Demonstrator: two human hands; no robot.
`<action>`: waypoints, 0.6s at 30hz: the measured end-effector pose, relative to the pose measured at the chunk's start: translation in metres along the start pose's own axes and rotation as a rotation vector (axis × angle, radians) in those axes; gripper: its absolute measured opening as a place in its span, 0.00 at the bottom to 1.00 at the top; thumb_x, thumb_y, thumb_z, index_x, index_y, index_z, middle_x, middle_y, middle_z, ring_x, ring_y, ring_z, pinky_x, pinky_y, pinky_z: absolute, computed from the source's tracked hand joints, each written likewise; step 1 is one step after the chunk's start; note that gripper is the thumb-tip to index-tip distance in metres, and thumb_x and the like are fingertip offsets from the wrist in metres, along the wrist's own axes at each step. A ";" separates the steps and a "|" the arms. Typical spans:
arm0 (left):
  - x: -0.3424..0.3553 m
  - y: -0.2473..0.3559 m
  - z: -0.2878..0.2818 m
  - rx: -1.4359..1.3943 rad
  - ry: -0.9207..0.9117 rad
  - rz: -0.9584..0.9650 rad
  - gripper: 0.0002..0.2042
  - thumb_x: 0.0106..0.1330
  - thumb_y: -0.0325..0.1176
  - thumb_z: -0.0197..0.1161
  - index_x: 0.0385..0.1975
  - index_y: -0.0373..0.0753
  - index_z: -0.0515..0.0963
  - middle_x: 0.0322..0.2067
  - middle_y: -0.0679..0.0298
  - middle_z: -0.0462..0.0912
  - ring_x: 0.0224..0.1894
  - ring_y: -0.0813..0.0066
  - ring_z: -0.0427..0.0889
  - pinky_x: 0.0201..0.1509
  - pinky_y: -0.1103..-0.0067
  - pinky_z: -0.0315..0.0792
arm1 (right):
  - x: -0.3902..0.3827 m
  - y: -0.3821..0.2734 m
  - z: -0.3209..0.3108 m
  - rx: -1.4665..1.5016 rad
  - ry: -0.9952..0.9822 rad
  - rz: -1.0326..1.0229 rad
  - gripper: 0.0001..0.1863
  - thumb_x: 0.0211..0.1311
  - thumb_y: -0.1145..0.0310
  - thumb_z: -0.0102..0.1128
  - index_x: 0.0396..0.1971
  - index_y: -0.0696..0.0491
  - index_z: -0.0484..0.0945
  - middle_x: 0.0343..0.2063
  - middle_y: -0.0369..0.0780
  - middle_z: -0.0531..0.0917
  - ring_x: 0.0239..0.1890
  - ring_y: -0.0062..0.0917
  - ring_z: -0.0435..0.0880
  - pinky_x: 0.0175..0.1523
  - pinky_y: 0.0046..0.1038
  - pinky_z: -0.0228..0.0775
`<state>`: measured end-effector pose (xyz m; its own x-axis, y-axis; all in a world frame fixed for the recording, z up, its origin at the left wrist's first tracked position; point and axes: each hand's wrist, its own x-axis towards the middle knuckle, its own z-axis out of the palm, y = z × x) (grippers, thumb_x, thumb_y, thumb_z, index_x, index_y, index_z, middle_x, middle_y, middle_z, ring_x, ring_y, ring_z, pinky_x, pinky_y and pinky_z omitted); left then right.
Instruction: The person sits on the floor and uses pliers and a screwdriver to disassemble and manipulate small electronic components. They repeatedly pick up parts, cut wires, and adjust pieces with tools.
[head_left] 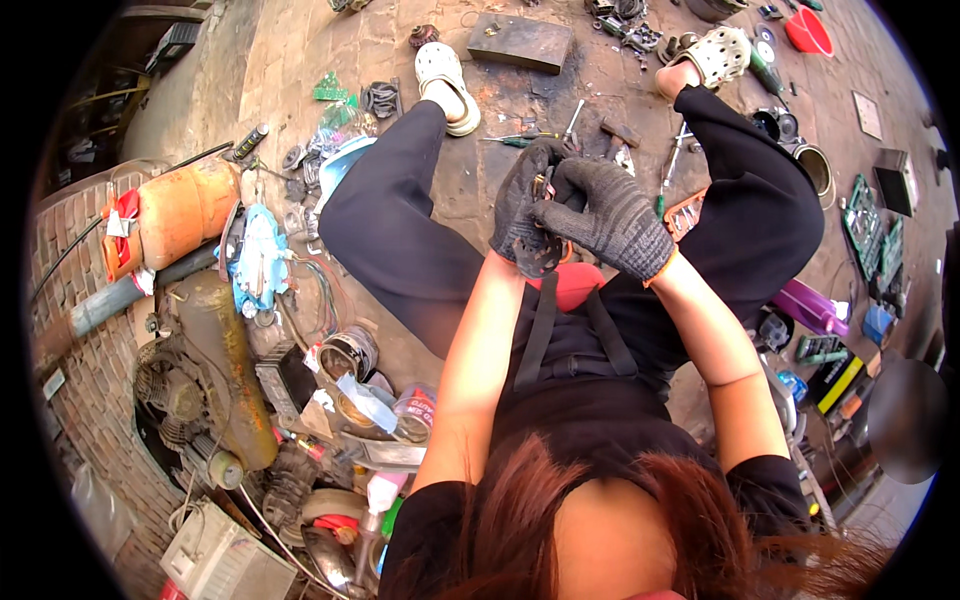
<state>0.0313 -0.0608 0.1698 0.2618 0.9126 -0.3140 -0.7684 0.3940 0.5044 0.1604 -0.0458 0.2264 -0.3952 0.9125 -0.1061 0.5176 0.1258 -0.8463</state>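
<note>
Both my hands wear dark grey knitted work gloves and meet in front of my lap. My left hand [521,205] is closed round a small dark part with copper-coloured bits [543,188], mostly hidden by the gloves. From the other side, the bent fingers of my right hand [612,215] press on that part. On the ground just beyond them lie a screwdriver [573,118] with its shaft pointing away, a hammer [620,131] and a green-handled tool [672,168]. An orange tray [687,214] sits beside my right leg.
A flat metal block [520,42] lies between my feet. Leftward are an orange gas cylinder [190,208], a rusty yellow tank [228,365] and cluttered cans and parts. To the right are a red bowl [808,33], a green tool case [868,232] and a purple object [810,305].
</note>
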 end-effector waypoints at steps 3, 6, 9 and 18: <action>0.001 0.003 0.007 -0.036 0.019 -0.016 0.13 0.69 0.37 0.47 0.45 0.35 0.70 0.39 0.60 0.74 0.44 0.72 0.76 0.52 0.74 0.73 | 0.002 -0.003 0.002 -0.011 0.058 -0.046 0.20 0.49 0.54 0.66 0.26 0.59 0.77 0.20 0.45 0.77 0.22 0.32 0.76 0.31 0.33 0.68; 0.004 0.007 0.002 -0.142 -0.018 -0.072 0.15 0.67 0.39 0.50 0.45 0.35 0.70 0.40 0.59 0.75 0.44 0.68 0.76 0.51 0.73 0.73 | 0.002 -0.004 0.002 0.044 0.076 -0.122 0.17 0.49 0.57 0.67 0.27 0.58 0.78 0.20 0.43 0.78 0.22 0.32 0.77 0.31 0.32 0.69; 0.007 0.007 -0.017 -0.111 -0.074 -0.086 0.17 0.67 0.43 0.50 0.46 0.35 0.70 0.41 0.58 0.76 0.44 0.65 0.77 0.50 0.73 0.74 | 0.002 0.002 0.001 0.072 0.082 -0.214 0.13 0.48 0.63 0.69 0.28 0.56 0.78 0.21 0.40 0.80 0.23 0.28 0.78 0.31 0.29 0.70; 0.016 0.015 -0.013 -0.327 -0.078 -0.220 0.18 0.67 0.41 0.50 0.46 0.31 0.70 0.32 0.59 0.75 0.31 0.72 0.77 0.32 0.81 0.75 | 0.004 0.010 -0.009 -0.032 0.488 -0.330 0.21 0.40 0.64 0.70 0.37 0.52 0.77 0.28 0.36 0.82 0.32 0.32 0.79 0.45 0.33 0.66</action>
<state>0.0166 -0.0419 0.1614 0.4751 0.8206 -0.3176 -0.8307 0.5373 0.1456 0.1710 -0.0376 0.2219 -0.1483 0.8959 0.4189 0.4521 0.4381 -0.7769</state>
